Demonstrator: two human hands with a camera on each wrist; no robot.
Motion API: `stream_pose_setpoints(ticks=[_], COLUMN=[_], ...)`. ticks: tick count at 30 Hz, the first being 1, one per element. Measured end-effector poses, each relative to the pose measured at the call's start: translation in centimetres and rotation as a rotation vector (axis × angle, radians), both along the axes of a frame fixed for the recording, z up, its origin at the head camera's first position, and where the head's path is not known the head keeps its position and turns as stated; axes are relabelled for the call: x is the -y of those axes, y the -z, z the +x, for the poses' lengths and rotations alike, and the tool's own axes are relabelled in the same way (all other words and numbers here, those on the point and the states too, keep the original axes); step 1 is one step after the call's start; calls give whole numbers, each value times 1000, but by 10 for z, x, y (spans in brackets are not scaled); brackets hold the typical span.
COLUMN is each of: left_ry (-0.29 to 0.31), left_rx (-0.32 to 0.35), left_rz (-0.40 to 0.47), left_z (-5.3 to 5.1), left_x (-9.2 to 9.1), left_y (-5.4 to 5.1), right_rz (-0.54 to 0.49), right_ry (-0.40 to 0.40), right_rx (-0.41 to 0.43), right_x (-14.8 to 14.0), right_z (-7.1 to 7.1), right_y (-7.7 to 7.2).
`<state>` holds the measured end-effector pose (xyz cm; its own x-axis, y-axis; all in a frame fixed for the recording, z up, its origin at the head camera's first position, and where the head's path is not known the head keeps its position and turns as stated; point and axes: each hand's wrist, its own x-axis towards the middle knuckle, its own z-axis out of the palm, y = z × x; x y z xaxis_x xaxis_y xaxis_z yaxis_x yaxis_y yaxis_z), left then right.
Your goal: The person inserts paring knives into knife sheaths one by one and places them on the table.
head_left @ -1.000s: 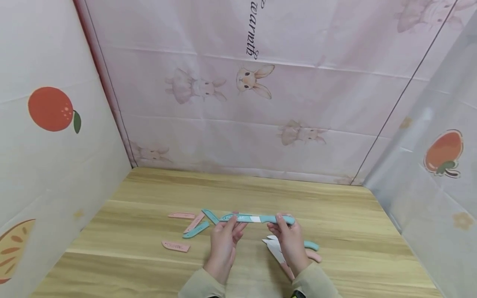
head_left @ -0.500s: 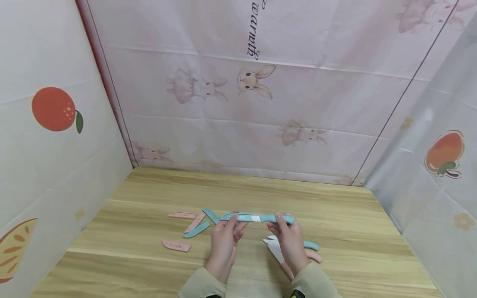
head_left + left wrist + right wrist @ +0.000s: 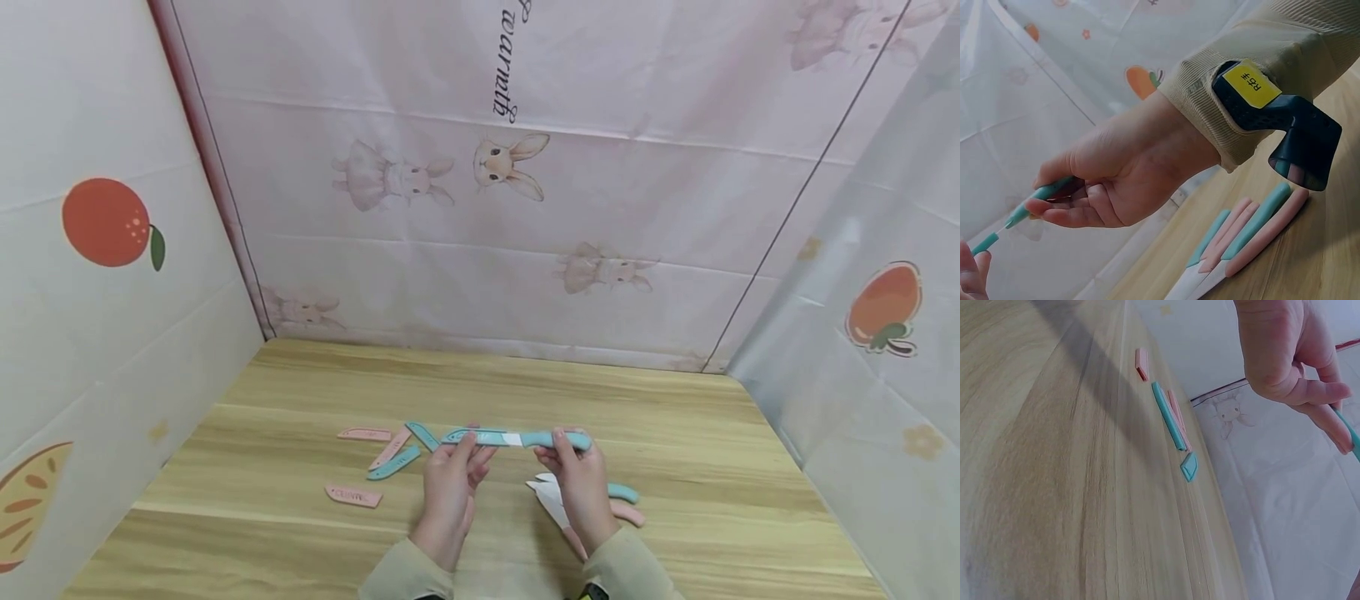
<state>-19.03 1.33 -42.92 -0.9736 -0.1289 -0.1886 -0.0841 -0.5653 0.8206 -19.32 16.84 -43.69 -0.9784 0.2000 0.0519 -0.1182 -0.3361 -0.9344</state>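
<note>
Above the table, a teal-handled knife (image 3: 534, 439) lies level between both hands, a short stretch of its white blade bare. My left hand (image 3: 447, 496) pinches the teal blade sheath (image 3: 491, 437), which covers the rest of the blade. At the other end, my right hand (image 3: 585, 492) grips the knife's handle between thumb and fingers. The left wrist view shows the right hand (image 3: 1122, 169) on the handle and a gap of blade before the sheath (image 3: 985, 242). Only the left hand (image 3: 1297, 356) with a sliver of teal appears in the right wrist view.
Several loose knives with teal and pink handles (image 3: 627, 512) lie under my right hand, white blades pointing left. Left of my left hand are several sheaths, among them a pink sheath (image 3: 354, 497) and a teal sheath (image 3: 393, 463). Printed curtains (image 3: 450, 283) enclose the wooden table (image 3: 247, 500).
</note>
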Motion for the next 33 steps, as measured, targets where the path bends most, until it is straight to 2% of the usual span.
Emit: stream_pose_setpoints(ticks=[12,20,25,27,29,31,33], left_ry=[0,1,42,70,92,109,128], left_rx=[1,-11,-18,-32,-62,-102,-153], left_rz=[-10,9,-32,-99,-175,-247,-322], left_z=[1,0,-3,-7,-11,-17,-23], left_x=[-2,-8,-2,4,11,18,23], left_y=[1,4,4,4,2,-1,-5], right_rz=[-19,17,43,106,219,395,589], right_ry=[-5,-28,-67,-104,-168,-233,-281], right_rx=[-9,-28,-1,33,71,84,35], right_x=[1,7,2,-4,-10,-17,-23], right_z=[-1,-1,-3,-5,-8,-9,-10], right_y=[5,10,11,8,4,-3,-10])
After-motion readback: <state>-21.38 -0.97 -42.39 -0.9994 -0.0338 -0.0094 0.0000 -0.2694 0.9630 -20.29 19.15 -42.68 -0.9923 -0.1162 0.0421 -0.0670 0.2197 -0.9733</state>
